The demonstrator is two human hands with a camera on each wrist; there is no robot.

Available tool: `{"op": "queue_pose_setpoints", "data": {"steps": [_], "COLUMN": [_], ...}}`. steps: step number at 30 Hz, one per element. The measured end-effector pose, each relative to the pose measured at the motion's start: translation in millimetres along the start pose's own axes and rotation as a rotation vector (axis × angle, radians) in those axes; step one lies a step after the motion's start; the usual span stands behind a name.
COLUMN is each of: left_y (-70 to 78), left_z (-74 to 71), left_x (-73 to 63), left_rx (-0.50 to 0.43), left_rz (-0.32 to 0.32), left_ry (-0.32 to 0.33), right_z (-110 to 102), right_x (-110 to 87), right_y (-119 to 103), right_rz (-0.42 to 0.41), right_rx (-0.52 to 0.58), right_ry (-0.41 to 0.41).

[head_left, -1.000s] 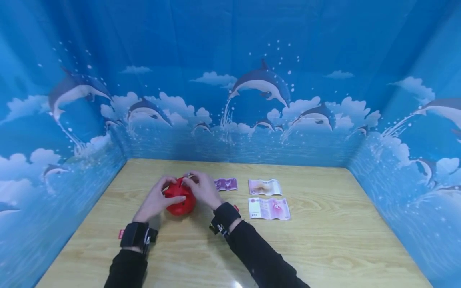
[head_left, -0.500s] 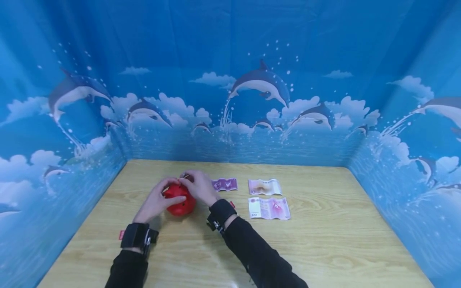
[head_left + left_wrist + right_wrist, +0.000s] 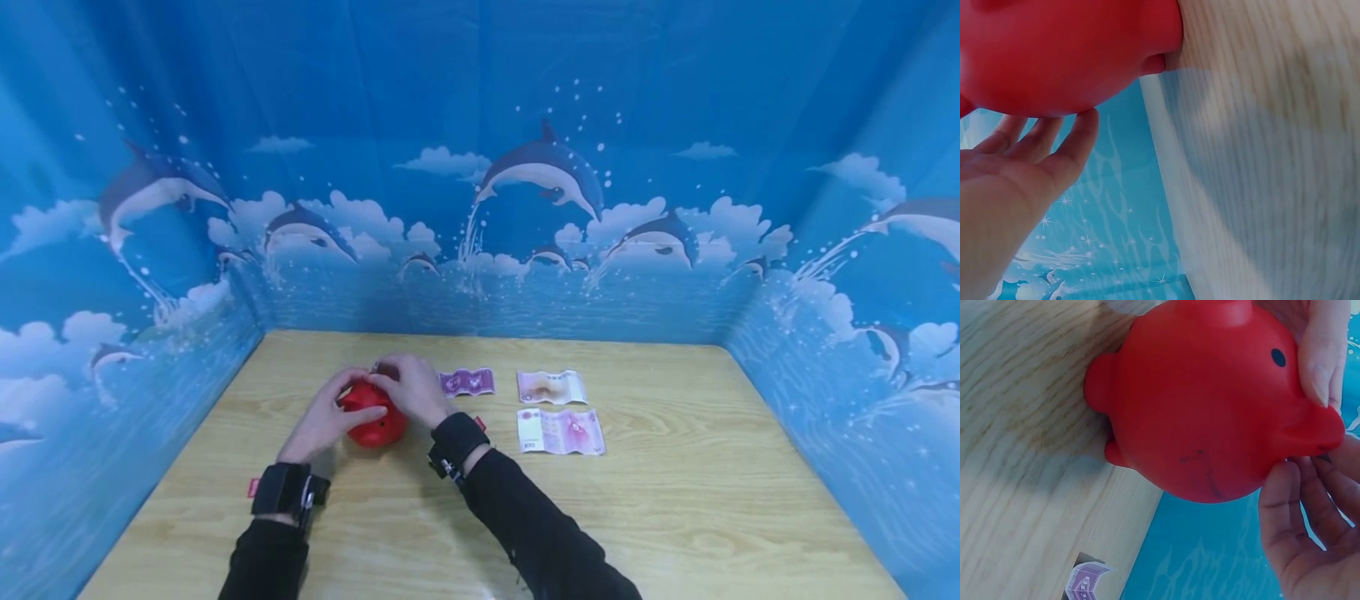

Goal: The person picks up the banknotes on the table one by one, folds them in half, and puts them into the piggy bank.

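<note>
A round red piggy bank [image 3: 378,432] with a black dot eye stands on the wooden table at the left. My left hand [image 3: 318,423] grips it, thumb across its front and fingers behind its far side. In the left wrist view several left fingertips press against the red body. Over the top right of the piggy bank my right hand [image 3: 416,393] bends down, its thumb [image 3: 1280,494] touching the bank just below an ear [image 3: 1316,432]. A small dark bit shows by the right fingers; I cannot tell what it is. The bank's top is hidden by both hands.
A purple banknote [image 3: 468,382] lies just beyond the right hand. To its right are a pale brownish banknote [image 3: 552,387] and, nearer, a pinkish banknote [image 3: 561,432]. A blue dolphin-print curtain [image 3: 480,287] walls in the table's back and sides.
My right hand has shifted slightly left and its fingers have lowered over the top of the piggy bank. The left hand and the banknotes stay put.
</note>
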State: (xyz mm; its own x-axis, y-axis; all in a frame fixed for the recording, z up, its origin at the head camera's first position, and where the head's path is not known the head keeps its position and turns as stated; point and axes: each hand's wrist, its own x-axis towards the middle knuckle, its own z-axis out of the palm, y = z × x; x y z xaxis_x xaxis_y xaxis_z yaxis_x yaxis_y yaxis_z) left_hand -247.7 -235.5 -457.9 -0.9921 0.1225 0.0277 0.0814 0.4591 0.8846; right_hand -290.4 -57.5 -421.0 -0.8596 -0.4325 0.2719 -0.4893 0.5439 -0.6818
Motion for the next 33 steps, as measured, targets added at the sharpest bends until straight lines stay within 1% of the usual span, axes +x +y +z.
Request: {"op": "queue_pose_setpoints", "data": {"steps": [9, 20, 26, 30, 33], "left_y": [0.3, 0.2, -1.8, -4.4, -6.0], "left_z": [-0.1, 0.0, 1.1, 2.5, 3.9], "left_x": [1.5, 1.2, 0.9, 2.3, 3.6], "left_rx": [-0.032, -0.052, -0.054, -0.046, -0.037], "left_rz": [-0.033, -0.024, -0.016, -0.018, -0.021], "left_ry": [0.001, 0.001, -0.011, -0.014, -0.017], "right_z": [4.8, 5.9, 5.5, 4.7, 4.3], "right_x": [1.4, 1.7, -0.3, -0.9, -0.9], "right_y": [-0.5, -0.4, -0.6, 0.3, 0.8], "right_rz": [0.014, 0.029, 0.021, 0.010, 0.006], "right_rx": [-0.048, -0.024, 0.017, 0.067, 0.083], "right_ry": [-0.007, -0.047, -0.054, -0.043, -0.041]}}
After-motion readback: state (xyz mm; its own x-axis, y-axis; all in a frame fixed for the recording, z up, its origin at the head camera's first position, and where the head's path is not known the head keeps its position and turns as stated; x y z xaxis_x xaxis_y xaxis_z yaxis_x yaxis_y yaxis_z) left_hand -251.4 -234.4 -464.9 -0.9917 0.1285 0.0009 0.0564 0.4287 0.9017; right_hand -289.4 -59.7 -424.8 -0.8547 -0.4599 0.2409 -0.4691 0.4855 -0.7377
